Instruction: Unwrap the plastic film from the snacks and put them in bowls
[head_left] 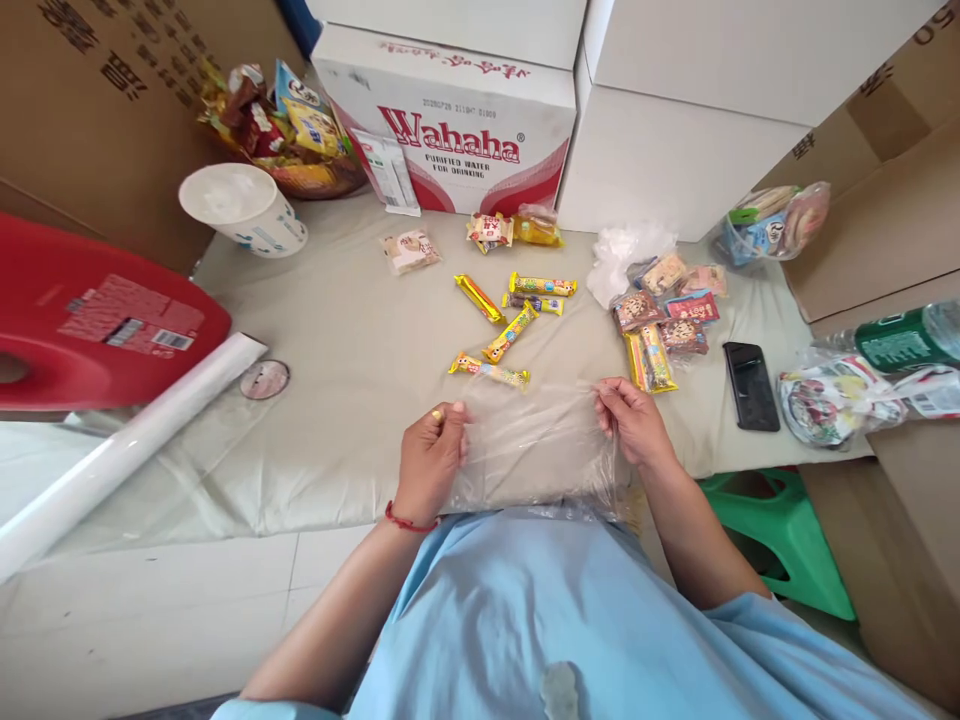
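Observation:
A clear plastic bag (536, 445) is stretched between my two hands at the table's front edge. My left hand (435, 450), with a red cord at its wrist, pinches the bag's left side. On the opposite side my right hand (628, 418) grips the upper corner between thumb and fingers. Just beyond the bag lie several yellow snack bars (511, 332), loosely scattered. To the right, a pile of small wrapped snacks (682, 318) rests beside a crumpled white plastic bag (626, 258). The bag between my hands appears to hold nothing.
Behind stands a Wahaha carton (480, 140), with a snack basket (322, 180) and paper cup (244, 210) to its left. A plastic roll (142, 440) and red jug (97, 310) sit at left. At right are a phone (751, 386), green bottle (904, 338) and green stool (795, 540).

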